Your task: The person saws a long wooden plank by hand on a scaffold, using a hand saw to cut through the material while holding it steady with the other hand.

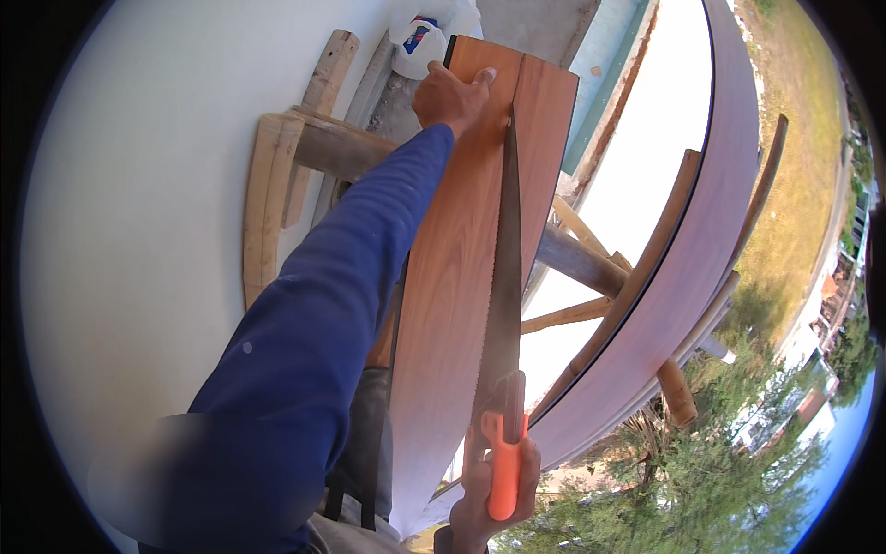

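My left hand (448, 97), below a blue sleeve, grips the far left edge of a wood-look plank (443, 314), its thumb on the top face. My right hand (501, 475) is closed round the orange handle (504, 434) of a hand saw at the bottom. The saw's long toothed blade (503, 277) runs up along the plank, its tip at a thin cut or line that continues to the plank's far end. The plank lies over round wooden supports (581, 258) of a rough timber stand.
A long plank (701, 212) lies to the right on poles, bending in the fisheye. A pale wall (138, 212) and rough timber (272, 212) are at left. A white bag (420, 55) with a blue package sits beyond the plank. Grass (784, 138) and trees (664, 489) appear at right.
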Demonstrator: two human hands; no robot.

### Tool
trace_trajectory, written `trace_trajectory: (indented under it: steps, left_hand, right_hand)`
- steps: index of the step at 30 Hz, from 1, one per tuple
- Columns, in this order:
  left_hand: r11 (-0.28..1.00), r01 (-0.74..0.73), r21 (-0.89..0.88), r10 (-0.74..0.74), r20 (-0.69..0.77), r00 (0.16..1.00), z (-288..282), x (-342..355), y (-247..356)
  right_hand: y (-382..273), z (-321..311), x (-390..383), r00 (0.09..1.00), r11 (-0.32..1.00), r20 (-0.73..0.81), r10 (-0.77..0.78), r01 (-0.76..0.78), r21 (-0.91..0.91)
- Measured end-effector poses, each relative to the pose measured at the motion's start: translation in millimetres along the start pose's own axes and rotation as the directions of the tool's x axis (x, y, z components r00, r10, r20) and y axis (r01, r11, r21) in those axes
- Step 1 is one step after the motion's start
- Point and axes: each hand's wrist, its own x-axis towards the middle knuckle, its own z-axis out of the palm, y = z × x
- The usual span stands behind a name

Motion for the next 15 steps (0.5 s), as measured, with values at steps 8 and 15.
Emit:
trace_trajectory:
  steps: [8, 15]
  left_hand:
    - [0.999, -0.030, 0.026, 0.031, -0.006, 1.000, 4, -2, -5]
    - [0.999, -0.011, 0.032, 0.010, 0.013, 1.000, 5, -2, -6]
  right_hand:
    - [36, 65, 87, 0.996, 0.997, 0.063, -0.063, 0.059, 0.057]
    - [35, 110, 164, 0.992, 0.993, 0.099, -0.080, 0.071, 0.095]
